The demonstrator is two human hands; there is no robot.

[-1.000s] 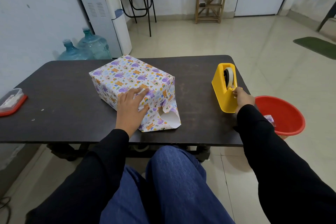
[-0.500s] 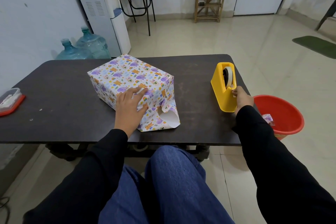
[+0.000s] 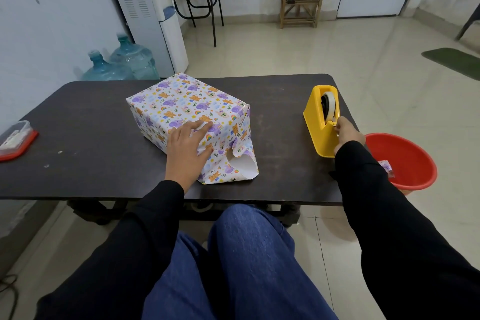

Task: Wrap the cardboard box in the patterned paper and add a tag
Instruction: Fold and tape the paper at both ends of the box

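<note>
While left hand [image 3: 185, 149] presses box [image 3: 179, 100], paper end [image 3: 242, 167] gapes

My left hand [image 3: 188, 149] lies flat, fingers straight, pressing down; my right hand [image 3: 346, 133] reaches out, fingertips pinching the tape [image 3: 330, 106]

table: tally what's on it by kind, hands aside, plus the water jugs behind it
wrapped box: 1
yellow tape dispenser: 1
red-lidded container: 1
water jugs: 2
total: 5
</note>
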